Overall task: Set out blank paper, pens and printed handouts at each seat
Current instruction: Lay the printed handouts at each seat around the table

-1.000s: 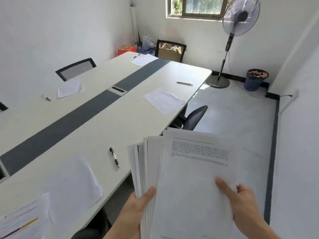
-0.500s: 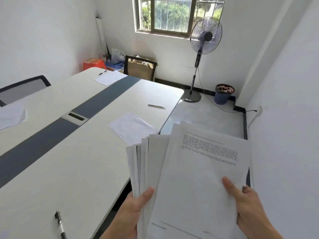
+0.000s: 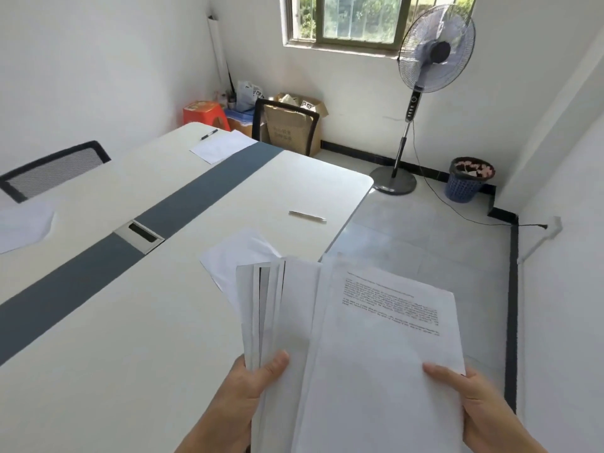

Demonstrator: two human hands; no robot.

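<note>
White-walled meeting room, daylit from a barred window [image 3: 346,18] in the far wall. A long white table [image 3: 98,354] ran away from the camera, divided lengthwise by a grey strip [image 3: 202,197] in which a metal cable hatch [image 3: 140,235] was set.

Hands: the left hand [image 3: 248,397] gripped a fanned stack of handouts [image 3: 294,322] near its lower edge, thumb pressed on the face, fingers hidden beneath. The right hand [image 3: 483,410] held the top handout [image 3: 385,354] at its lower right edge, thumb laid across the paper, fingers curled under. That sheet carried a block of print near its head and overlapped the stack. All of this paper was held above the table's near right edge.

Items on the table: a blank sheet [image 3: 235,256] lay partly hidden behind the stack, with a silver pen [image 3: 307,216] beyond it near the right edge. A second sheet [image 3: 222,146] lay at the far end with a black pen [image 3: 209,134] at its far corner. A third sheet [image 3: 23,227] lay at the left side, before a mesh-backed chair [image 3: 49,168].

Surroundings: an end chair [image 3: 287,125] stood at the far end, a cardboard box [image 3: 294,132] behind it and a red stool [image 3: 204,114] to its left. A pedestal fan [image 3: 436,50] and a blue waste basket [image 3: 469,179] stood by the far wall
</note>
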